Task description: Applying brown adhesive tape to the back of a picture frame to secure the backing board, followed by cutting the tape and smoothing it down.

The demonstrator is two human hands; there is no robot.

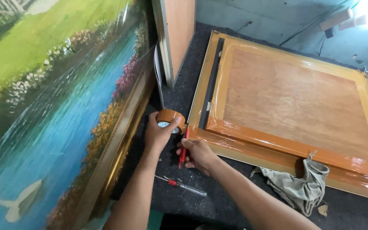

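Brown round roll of packing tape [170, 118] gripped in left hand [158, 135] at corner of taped wooden frame back [286, 102]; red slim cutter [183, 149] pinched in right hand [196, 154]; best cut close to roll, strip kept taut, blade clear of thumb.

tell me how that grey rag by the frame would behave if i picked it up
The rag would probably hang limp: it lies crumpled in soft folds, half draped on the frame. It looks light, thin cloth. It is unlikely to slide freely, since the dark mat under it looks rough.
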